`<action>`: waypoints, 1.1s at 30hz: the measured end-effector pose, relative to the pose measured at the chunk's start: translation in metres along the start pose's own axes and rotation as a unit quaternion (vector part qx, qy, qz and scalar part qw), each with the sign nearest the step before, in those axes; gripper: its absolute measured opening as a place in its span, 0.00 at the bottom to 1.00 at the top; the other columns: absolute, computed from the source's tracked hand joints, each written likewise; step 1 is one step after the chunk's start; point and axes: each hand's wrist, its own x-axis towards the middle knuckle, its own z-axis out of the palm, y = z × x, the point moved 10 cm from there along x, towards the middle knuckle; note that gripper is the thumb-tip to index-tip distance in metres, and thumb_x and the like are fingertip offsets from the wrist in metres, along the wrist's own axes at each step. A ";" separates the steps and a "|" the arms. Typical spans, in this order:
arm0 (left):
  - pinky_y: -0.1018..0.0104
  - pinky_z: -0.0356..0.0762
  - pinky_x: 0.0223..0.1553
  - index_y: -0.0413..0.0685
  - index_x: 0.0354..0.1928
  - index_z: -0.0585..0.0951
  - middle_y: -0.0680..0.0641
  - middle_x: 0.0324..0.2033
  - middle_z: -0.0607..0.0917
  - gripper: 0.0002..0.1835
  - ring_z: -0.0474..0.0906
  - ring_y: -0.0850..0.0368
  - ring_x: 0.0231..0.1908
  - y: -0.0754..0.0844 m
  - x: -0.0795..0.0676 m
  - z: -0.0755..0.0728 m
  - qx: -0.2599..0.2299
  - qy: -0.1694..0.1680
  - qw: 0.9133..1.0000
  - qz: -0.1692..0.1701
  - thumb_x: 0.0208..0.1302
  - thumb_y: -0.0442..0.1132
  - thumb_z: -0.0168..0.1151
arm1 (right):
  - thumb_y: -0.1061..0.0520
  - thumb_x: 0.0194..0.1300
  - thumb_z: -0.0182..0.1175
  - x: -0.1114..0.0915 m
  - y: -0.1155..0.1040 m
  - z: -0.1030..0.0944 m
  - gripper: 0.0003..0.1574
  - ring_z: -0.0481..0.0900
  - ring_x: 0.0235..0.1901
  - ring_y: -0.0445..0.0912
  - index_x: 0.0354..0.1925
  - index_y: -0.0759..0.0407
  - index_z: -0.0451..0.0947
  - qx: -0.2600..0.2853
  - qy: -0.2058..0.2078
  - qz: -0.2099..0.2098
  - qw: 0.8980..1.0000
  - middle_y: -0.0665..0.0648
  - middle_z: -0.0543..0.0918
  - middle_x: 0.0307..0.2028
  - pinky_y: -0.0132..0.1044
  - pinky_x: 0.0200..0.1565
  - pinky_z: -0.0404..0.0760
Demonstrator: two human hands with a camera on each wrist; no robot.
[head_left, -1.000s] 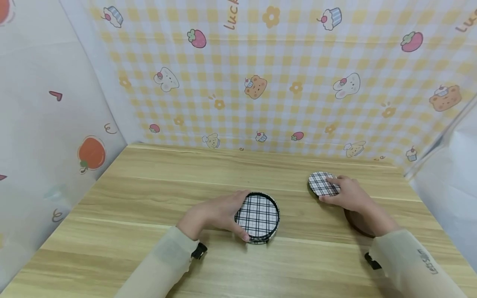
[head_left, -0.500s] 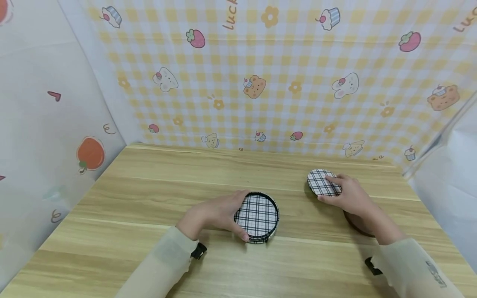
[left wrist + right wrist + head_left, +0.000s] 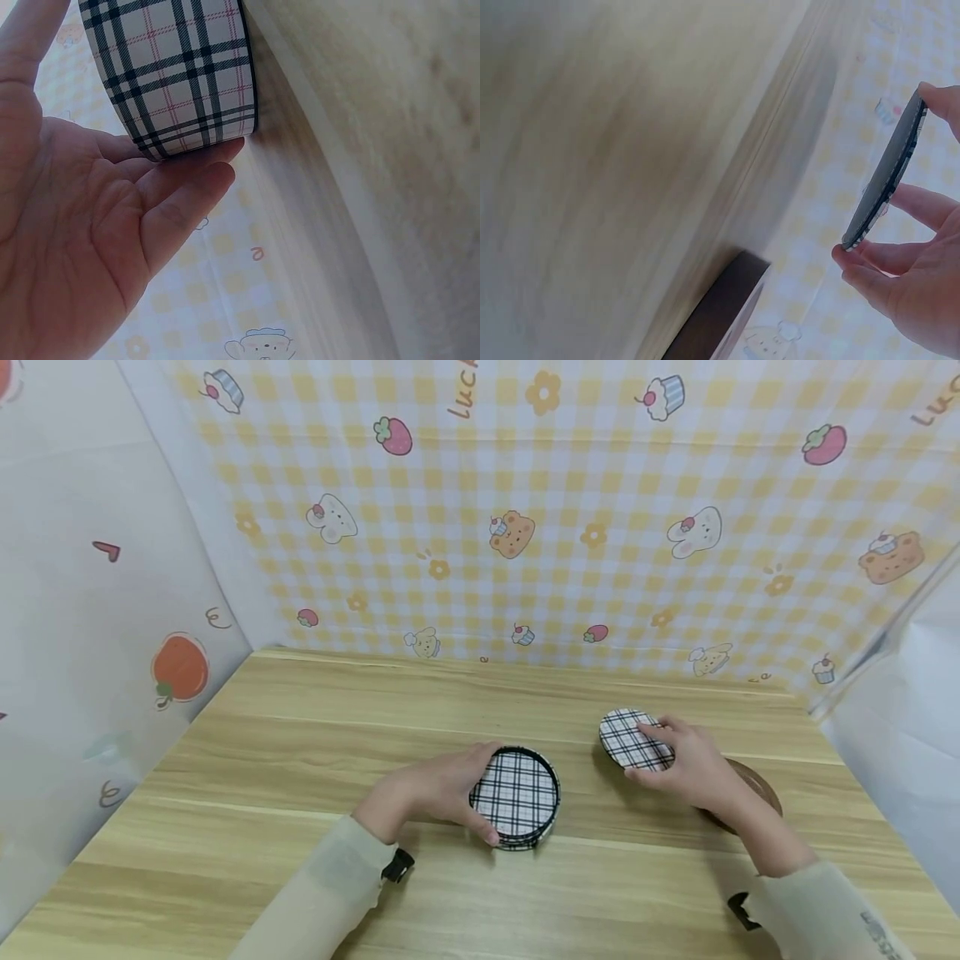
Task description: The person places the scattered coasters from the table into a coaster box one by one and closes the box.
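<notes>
In the head view my left hand (image 3: 446, 789) grips the side of a round, black-rimmed plaid coaster holder (image 3: 556, 817) on the table. A plaid disc (image 3: 517, 793) lies inside its rim. The left wrist view shows the holder's white, black and red plaid wall (image 3: 180, 71), with fingers around it. My right hand (image 3: 693, 767) pinches a thin round plaid coaster (image 3: 630, 739) by its edge, tilted above the table. Its plain grey underside (image 3: 889, 161) faces the table in the right wrist view.
A round brown wooden dish (image 3: 759, 787) lies under my right forearm, partly hidden by it. Its dark side (image 3: 716, 311) shows low in the right wrist view. A yellow checked cloth (image 3: 450, 485) with cartoon prints hangs behind the wooden table (image 3: 300, 718).
My right hand has moved left with the coaster, toward the holder, after a slight lift. More of the brown dish shows. My left hand keeps its grip on the holder.
</notes>
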 end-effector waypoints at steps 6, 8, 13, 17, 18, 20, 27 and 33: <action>0.52 0.65 0.71 0.46 0.77 0.51 0.46 0.71 0.66 0.67 0.66 0.51 0.69 0.001 0.000 0.001 -0.008 -0.001 1.000 0.003 0.40 0.60 0.81 | 0.38 0.54 0.73 -0.005 -0.019 0.003 0.49 0.66 0.60 0.75 0.66 0.62 0.73 0.010 0.005 -0.006 1.000 0.75 0.71 0.63 0.72 0.55 0.70; 0.52 0.65 0.71 0.46 0.78 0.51 0.46 0.71 0.66 0.67 0.66 0.51 0.69 0.000 0.000 0.000 -0.010 0.001 1.000 0.003 0.40 0.60 0.81 | 0.37 0.54 0.72 -0.005 -0.025 0.005 0.50 0.63 0.63 0.75 0.67 0.61 0.72 0.015 0.002 -0.002 1.000 0.75 0.68 0.65 0.73 0.57 0.68; 0.51 0.65 0.71 0.46 0.78 0.50 0.46 0.71 0.66 0.67 0.67 0.51 0.68 0.000 -0.001 -0.001 -0.015 0.003 1.000 0.001 0.40 0.59 0.81 | 0.36 0.53 0.72 -0.006 -0.045 0.008 0.50 0.64 0.64 0.72 0.67 0.60 0.73 0.017 0.009 -0.022 1.000 0.73 0.69 0.66 0.71 0.57 0.71; 0.52 0.65 0.71 0.46 0.77 0.51 0.46 0.70 0.67 0.67 0.67 0.51 0.68 0.001 0.000 -0.001 -0.018 0.004 1.000 0.005 0.40 0.58 0.81 | 0.39 0.52 0.74 -0.006 -0.062 0.011 0.48 0.68 0.61 0.71 0.65 0.60 0.75 0.014 0.018 -0.048 0.999 0.72 0.72 0.64 0.68 0.55 0.74; 0.52 0.65 0.71 0.46 0.77 0.51 0.46 0.70 0.67 0.67 0.67 0.51 0.68 0.002 0.000 -0.001 -0.018 0.003 1.000 0.004 0.40 0.58 0.81 | 0.39 0.51 0.74 -0.007 -0.065 0.013 0.47 0.69 0.60 0.70 0.64 0.60 0.75 0.013 0.018 -0.052 0.998 0.71 0.72 0.64 0.67 0.55 0.74; 0.52 0.66 0.71 0.47 0.77 0.51 0.46 0.70 0.67 0.66 0.67 0.51 0.68 0.001 0.000 -0.001 -0.018 0.003 1.000 0.004 0.40 0.58 0.81 | 0.40 0.50 0.75 -0.007 -0.073 0.016 0.47 0.70 0.59 0.69 0.64 0.59 0.76 0.008 0.019 -0.061 0.998 0.70 0.74 0.63 0.65 0.54 0.76; 0.54 0.67 0.70 0.49 0.76 0.55 0.48 0.69 0.68 0.63 0.68 0.54 0.66 0.001 0.003 -0.001 -0.013 0.004 1.000 0.014 0.40 0.59 0.81 | 0.39 0.49 0.75 -0.009 -0.097 0.030 0.46 0.72 0.59 0.65 0.63 0.57 0.78 -0.004 0.014 -0.101 0.995 0.68 0.74 0.63 0.61 0.54 0.78; 0.55 0.67 0.69 0.51 0.75 0.56 0.50 0.68 0.69 0.62 0.69 0.56 0.65 0.002 0.002 -0.001 -0.018 0.006 1.000 0.021 0.40 0.59 0.81 | 0.35 0.49 0.74 -0.011 -0.117 0.043 0.48 0.72 0.60 0.64 0.63 0.55 0.77 -0.013 -0.010 -0.123 0.992 0.68 0.73 0.64 0.61 0.56 0.78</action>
